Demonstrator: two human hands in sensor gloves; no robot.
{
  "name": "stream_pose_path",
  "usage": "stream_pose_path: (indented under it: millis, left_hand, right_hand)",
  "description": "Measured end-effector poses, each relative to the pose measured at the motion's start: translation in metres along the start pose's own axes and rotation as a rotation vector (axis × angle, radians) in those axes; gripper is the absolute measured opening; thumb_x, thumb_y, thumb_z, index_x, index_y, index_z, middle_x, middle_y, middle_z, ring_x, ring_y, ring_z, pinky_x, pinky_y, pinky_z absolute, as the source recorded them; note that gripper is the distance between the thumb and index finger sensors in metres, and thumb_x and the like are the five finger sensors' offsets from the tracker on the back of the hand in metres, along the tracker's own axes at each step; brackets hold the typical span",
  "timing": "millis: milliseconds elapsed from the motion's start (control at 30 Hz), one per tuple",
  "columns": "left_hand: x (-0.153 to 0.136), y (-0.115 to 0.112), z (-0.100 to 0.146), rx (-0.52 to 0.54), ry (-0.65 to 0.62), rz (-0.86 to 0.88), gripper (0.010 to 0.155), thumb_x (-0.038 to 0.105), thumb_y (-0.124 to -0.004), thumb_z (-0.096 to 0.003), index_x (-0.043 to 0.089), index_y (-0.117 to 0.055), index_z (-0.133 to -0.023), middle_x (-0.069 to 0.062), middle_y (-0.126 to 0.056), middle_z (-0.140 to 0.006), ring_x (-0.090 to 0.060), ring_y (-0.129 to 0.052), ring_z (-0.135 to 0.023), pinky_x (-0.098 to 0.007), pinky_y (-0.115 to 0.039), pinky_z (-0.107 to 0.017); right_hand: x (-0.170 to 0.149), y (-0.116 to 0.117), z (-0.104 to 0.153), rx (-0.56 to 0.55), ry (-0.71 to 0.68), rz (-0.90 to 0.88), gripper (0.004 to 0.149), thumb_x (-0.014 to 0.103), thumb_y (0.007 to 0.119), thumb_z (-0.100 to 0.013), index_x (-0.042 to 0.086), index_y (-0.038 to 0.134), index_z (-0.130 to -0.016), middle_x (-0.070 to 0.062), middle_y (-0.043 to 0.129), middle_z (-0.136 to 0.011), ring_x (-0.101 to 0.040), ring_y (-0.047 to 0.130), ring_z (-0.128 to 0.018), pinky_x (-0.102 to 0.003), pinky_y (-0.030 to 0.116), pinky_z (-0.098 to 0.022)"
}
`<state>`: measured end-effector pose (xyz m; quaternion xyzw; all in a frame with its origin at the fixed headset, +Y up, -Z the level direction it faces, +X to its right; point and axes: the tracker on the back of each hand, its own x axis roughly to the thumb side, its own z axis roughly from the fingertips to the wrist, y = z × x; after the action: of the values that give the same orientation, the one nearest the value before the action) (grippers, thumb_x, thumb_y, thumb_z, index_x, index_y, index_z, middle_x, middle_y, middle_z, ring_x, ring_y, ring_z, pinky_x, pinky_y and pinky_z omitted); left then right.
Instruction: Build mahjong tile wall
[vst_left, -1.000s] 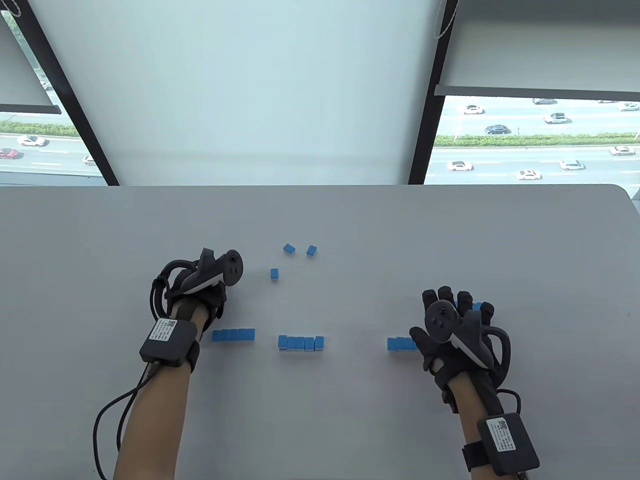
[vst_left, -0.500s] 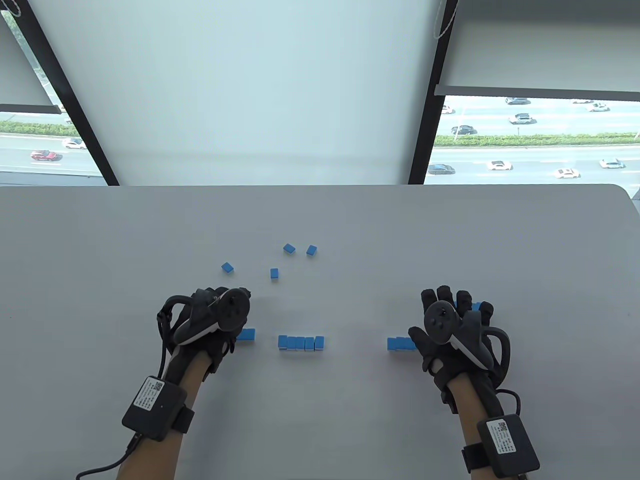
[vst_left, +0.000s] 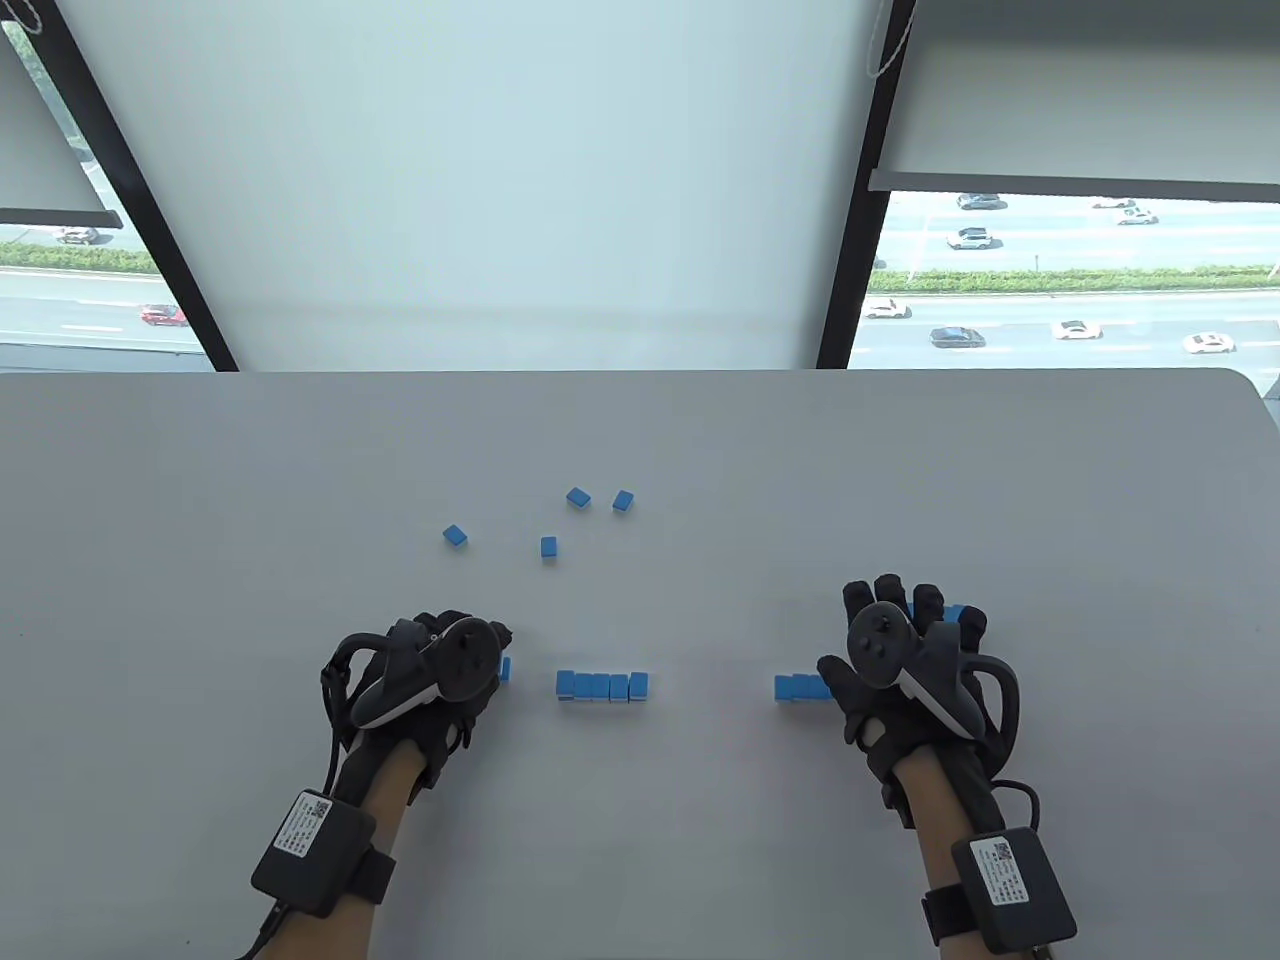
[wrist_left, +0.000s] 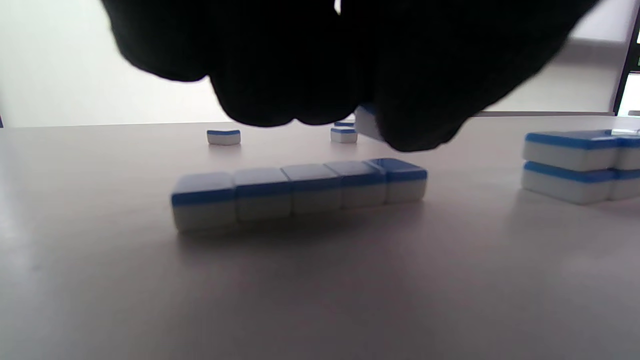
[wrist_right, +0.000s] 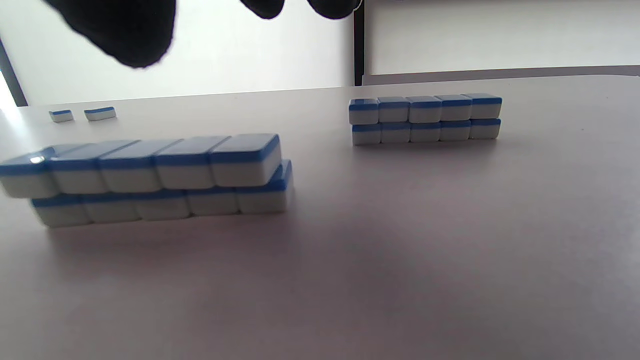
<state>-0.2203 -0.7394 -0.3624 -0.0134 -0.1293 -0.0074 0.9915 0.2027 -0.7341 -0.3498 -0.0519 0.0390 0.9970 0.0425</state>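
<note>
Blue-backed, a tile (wrist_left: 367, 122) sits pinched in the left hand (vst_left: 440, 670) just above the single row (wrist_left: 300, 192), seemingly to start its upper layer, while the right hand (vst_left: 905, 650) hovers slack and empty over the right stack (wrist_right: 150, 175).

We wear black gloves on the left hand (vst_left: 440, 690) and right hand (vst_left: 900, 660), each with a dark grey tracker strapped on its back. Black boxes with white labels sit on black wrist straps, trailing thin black cables.
</note>
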Motion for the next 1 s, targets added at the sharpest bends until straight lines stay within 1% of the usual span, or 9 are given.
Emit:
stream_pose_path:
  millis: [233, 600, 700, 767, 833, 1000]
  left_hand:
    - [0.002, -0.006, -0.004, -0.015, -0.004, -0.015, 0.056, 0.042, -0.092, -0.0383, 0.027, -0.083, -0.092, 0.002, -0.086, -0.086, -0.024, -0.091, -0.071, -0.055, -0.074, -0.062]
    - [0.004, -0.006, -0.005, -0.031, -0.007, -0.017, 0.056, 0.042, -0.090, -0.0391, 0.026, -0.082, -0.092, 0.002, -0.086, -0.086, -0.024, -0.091, -0.072, -0.055, -0.074, -0.062]
    - [0.004, -0.006, -0.005, -0.037, -0.006, -0.012, 0.057, 0.043, -0.090, -0.0391, 0.027, -0.081, -0.093, 0.002, -0.086, -0.087, -0.024, -0.091, -0.072, -0.055, -0.073, -0.062]
    - [0.002, -0.005, -0.004, -0.050, -0.003, 0.002, 0.061, 0.046, -0.089, -0.0389, 0.027, -0.078, -0.095, 0.002, -0.084, -0.089, -0.024, -0.090, -0.074, -0.055, -0.073, -0.063]
    - [-0.001, 0.002, -0.003, -0.047, 0.007, 0.023, 0.063, 0.048, -0.088, -0.0390, 0.028, -0.075, -0.097, 0.002, -0.083, -0.090, -0.025, -0.089, -0.075, -0.055, -0.072, -0.064]
    - [-0.013, 0.027, -0.005, 0.024, 0.045, 0.064, 0.062, 0.051, -0.085, -0.0401, 0.029, -0.076, -0.097, 0.002, -0.087, -0.090, -0.027, -0.092, -0.073, -0.055, -0.075, -0.062]
  right_hand:
    - [0.000, 0.000, 0.000, 0.000, 0.005, 0.001, 0.079, 0.064, 0.070, -0.044, 0.037, 0.032, -0.108, 0.005, 0.026, -0.118, -0.037, 0.024, -0.107, -0.064, 0.014, -0.068]
    - [0.000, 0.000, 0.001, 0.003, 0.000, 0.005, 0.079, 0.064, 0.070, -0.044, 0.037, 0.033, -0.109, 0.005, 0.026, -0.118, -0.037, 0.024, -0.107, -0.064, 0.014, -0.068]
    - [0.001, -0.001, 0.001, 0.002, 0.000, 0.005, 0.079, 0.064, 0.070, -0.044, 0.037, 0.033, -0.108, 0.005, 0.026, -0.118, -0.037, 0.024, -0.107, -0.064, 0.014, -0.068]
    - [0.001, -0.001, 0.001, 0.002, 0.000, 0.005, 0.079, 0.064, 0.070, -0.044, 0.037, 0.033, -0.109, 0.005, 0.026, -0.118, -0.037, 0.024, -0.107, -0.064, 0.014, -0.068]
    - [0.001, -0.001, 0.001, 0.002, 0.000, 0.005, 0.079, 0.064, 0.070, -0.044, 0.037, 0.033, -0.109, 0.005, 0.026, -0.118, -0.037, 0.024, -0.107, -0.064, 0.014, -0.068]
    - [0.001, 0.000, 0.000, 0.000, -0.005, 0.006, 0.079, 0.064, 0.070, -0.044, 0.037, 0.033, -0.109, 0.005, 0.026, -0.118, -0.037, 0.024, -0.107, -0.064, 0.014, -0.068]
